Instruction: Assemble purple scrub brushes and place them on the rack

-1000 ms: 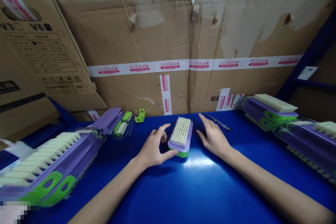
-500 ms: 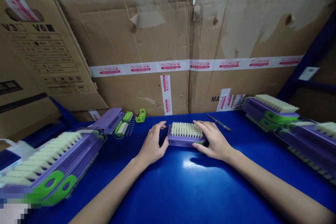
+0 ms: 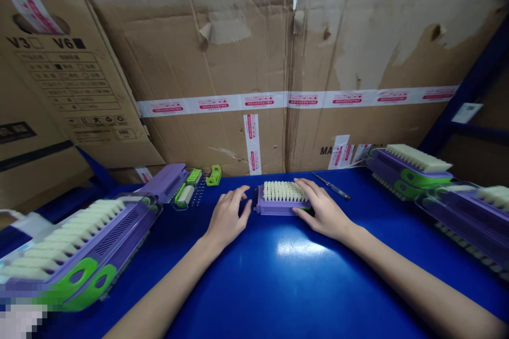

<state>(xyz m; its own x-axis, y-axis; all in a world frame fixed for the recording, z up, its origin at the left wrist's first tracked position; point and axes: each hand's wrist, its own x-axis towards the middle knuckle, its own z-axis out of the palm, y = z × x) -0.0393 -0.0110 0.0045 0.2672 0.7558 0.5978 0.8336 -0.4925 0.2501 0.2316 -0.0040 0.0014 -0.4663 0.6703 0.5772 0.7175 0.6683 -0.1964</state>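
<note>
A purple brush block (image 3: 278, 207) with rows of cream bristles facing up lies on the blue table (image 3: 254, 286) in the middle. My right hand (image 3: 324, 209) grips its right end, thumb on the near side and fingers over the top, hiding most of a green patch there. Just left of the block, my left hand (image 3: 229, 214) is empty, its thumb and fingers apart with a small gap to the block's left end. A small tab sticks out from that end.
At the left stand large purple-and-green bristle units (image 3: 83, 243), with a green clip (image 3: 213, 175), small springs and green-and-cream parts (image 3: 185, 193) behind. A screwdriver (image 3: 332, 186) lies at the back. More bristle units (image 3: 411, 169) stand right. Cardboard (image 3: 222, 63) walls the rear.
My left hand has come away from the block's left end and moved slightly left. The block has turned slightly, and my right hand stays on it.
</note>
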